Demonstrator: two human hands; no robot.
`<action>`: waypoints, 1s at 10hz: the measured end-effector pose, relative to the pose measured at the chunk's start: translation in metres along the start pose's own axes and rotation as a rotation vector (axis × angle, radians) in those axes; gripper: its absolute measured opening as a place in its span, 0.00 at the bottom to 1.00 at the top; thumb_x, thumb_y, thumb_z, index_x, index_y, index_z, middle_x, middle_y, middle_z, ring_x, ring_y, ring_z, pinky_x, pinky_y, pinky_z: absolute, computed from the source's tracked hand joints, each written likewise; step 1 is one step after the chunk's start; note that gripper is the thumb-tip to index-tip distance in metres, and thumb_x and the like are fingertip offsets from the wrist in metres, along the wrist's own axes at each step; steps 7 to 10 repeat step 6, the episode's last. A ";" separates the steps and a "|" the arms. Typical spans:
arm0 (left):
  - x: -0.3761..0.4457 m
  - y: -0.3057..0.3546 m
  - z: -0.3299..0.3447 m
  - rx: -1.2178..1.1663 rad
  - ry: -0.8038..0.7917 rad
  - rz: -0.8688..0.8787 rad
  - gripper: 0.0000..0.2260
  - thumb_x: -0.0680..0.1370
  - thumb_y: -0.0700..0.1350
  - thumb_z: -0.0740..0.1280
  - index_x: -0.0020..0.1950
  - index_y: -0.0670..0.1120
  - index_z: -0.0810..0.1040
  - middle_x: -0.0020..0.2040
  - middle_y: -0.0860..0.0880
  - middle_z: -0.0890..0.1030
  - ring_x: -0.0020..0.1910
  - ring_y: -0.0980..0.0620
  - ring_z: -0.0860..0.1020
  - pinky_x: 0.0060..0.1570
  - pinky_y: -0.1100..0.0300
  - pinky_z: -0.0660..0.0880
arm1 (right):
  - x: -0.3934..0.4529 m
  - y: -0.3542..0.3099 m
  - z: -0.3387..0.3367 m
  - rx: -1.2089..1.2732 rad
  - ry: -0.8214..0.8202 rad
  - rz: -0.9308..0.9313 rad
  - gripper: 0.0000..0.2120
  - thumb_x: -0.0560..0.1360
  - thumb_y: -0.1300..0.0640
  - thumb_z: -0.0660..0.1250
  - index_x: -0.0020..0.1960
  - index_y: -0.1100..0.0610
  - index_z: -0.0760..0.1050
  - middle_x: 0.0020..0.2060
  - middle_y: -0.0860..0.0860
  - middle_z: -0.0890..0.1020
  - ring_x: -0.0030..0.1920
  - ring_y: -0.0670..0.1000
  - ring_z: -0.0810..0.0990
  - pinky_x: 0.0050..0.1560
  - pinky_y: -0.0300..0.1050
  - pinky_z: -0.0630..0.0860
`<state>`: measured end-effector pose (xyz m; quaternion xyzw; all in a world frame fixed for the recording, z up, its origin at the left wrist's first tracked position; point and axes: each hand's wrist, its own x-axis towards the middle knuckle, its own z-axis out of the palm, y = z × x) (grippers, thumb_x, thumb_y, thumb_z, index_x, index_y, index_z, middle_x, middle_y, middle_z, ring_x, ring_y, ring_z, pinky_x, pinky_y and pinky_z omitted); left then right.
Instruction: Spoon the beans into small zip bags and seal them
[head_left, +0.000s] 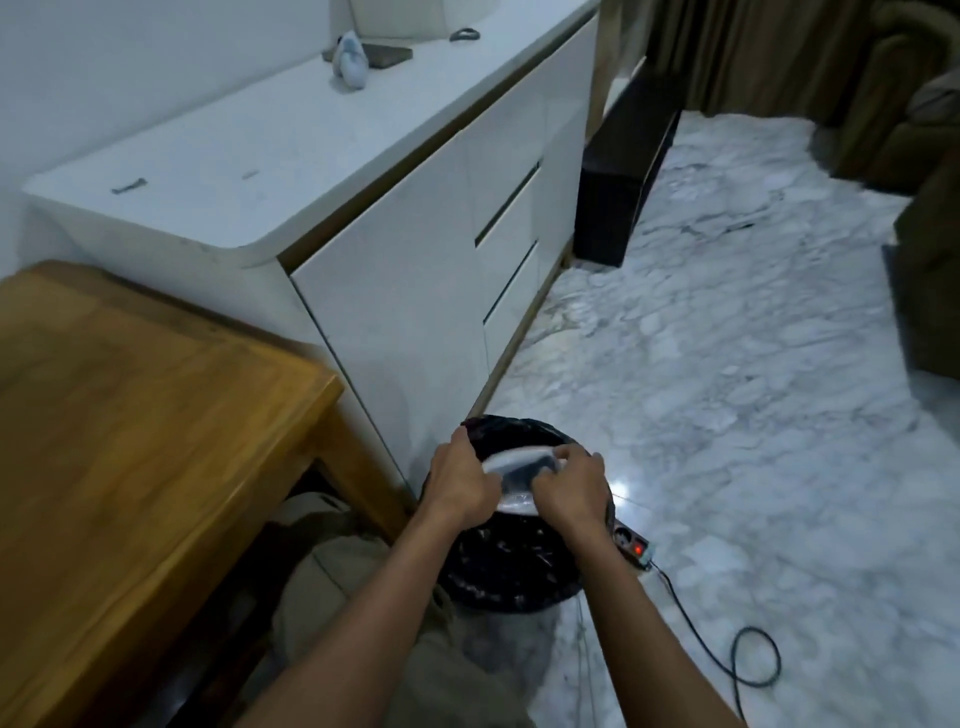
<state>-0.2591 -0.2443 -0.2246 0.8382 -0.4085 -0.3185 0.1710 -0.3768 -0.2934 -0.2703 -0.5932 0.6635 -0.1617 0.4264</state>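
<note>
both hands are out over a bin lined w/ a black bag (511, 566), which sits on the marble floor (727, 415) at abt 6 o'clock in view. left hand (460, 480) and right hand (571, 488) each grip one end of a clear plastic item (514, 475), fingers curled round it; it spans between them right above the bin mouth. looks like a zip bag or some clear packaging, can't tell which, blur's too heavy. contents not visible, no beans or spoon anywhere in view. wooden table (130, 441) is at 9 o'clock, only a bare part of its top showing. white cabinet (363, 208) runs from 11 to 1 o'clock w/ a few small blurred bits on top. power strip (631, 545) w/ a red light lies on the floor just right of the bin, cable trailing to 5 o'clock. progress: hard to judge. no filled or sealed bags in sight, so prob either prep (opening packaging over the bin) or cleanup, can't say which. if prep, all spooning and sealing is still left.
</note>
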 end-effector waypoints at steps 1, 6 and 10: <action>0.004 -0.002 0.000 0.011 0.001 -0.008 0.30 0.79 0.46 0.68 0.78 0.42 0.60 0.72 0.41 0.70 0.70 0.41 0.70 0.66 0.53 0.69 | 0.004 0.004 0.004 0.044 0.002 -0.014 0.15 0.77 0.59 0.65 0.64 0.56 0.74 0.69 0.58 0.73 0.54 0.55 0.77 0.50 0.44 0.71; -0.022 0.007 -0.072 -0.243 0.359 0.263 0.25 0.80 0.49 0.67 0.76 0.50 0.66 0.72 0.48 0.72 0.69 0.52 0.72 0.66 0.54 0.72 | -0.039 -0.088 -0.008 0.410 -0.022 -0.283 0.13 0.79 0.53 0.68 0.62 0.48 0.77 0.55 0.44 0.80 0.47 0.41 0.81 0.37 0.32 0.72; -0.022 0.007 -0.072 -0.243 0.359 0.263 0.25 0.80 0.49 0.67 0.76 0.50 0.66 0.72 0.48 0.72 0.69 0.52 0.72 0.66 0.54 0.72 | -0.039 -0.088 -0.008 0.410 -0.022 -0.283 0.13 0.79 0.53 0.68 0.62 0.48 0.77 0.55 0.44 0.80 0.47 0.41 0.81 0.37 0.32 0.72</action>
